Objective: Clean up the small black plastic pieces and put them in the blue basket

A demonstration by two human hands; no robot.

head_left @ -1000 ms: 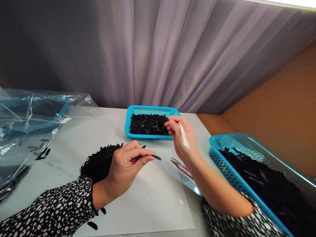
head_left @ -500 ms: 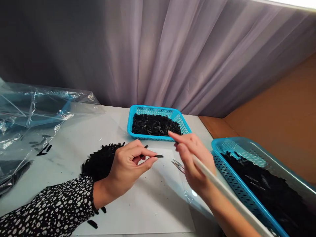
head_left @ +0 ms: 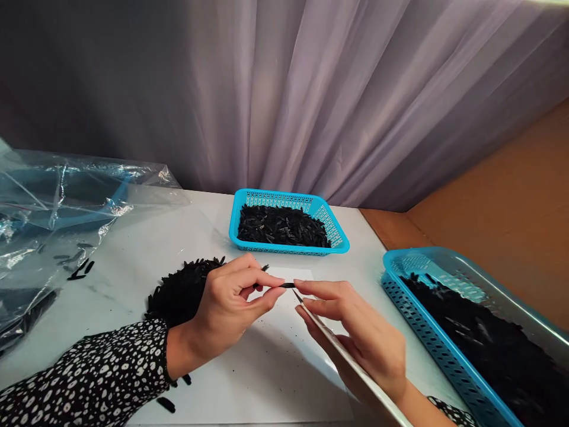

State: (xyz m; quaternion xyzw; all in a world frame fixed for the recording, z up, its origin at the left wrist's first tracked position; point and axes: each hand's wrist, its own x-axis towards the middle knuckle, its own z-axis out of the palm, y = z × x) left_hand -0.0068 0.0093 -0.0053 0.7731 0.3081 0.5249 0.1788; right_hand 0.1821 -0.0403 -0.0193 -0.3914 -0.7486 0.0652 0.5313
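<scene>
My left hand (head_left: 240,296) pinches a thin black strip (head_left: 288,286) between thumb and forefinger. Another dark sliver (head_left: 265,268) shows behind its fingers. My right hand (head_left: 355,320) is closed around a long, slim white tool (head_left: 351,359) with a dark pointed tip; its exact kind is unclear. That tip meets the strip from below, or nearly so, and the right forefinger is at the strip's free end. Under and behind the left hand lies a heap of black strips (head_left: 178,293).
A blue perforated basket (head_left: 288,249) of black pieces stands at the back. A larger blue basket (head_left: 427,332), also filled, is at right. Clear plastic bagging (head_left: 57,201) covers the left side. White paper (head_left: 267,379) lies beneath my hands; loose strips (head_left: 166,405) lie nearby.
My right hand has come down and left, bringing the white tool's tip to the strip. The scissor-like blades seen beside it are now hidden. My left hand has barely moved.
</scene>
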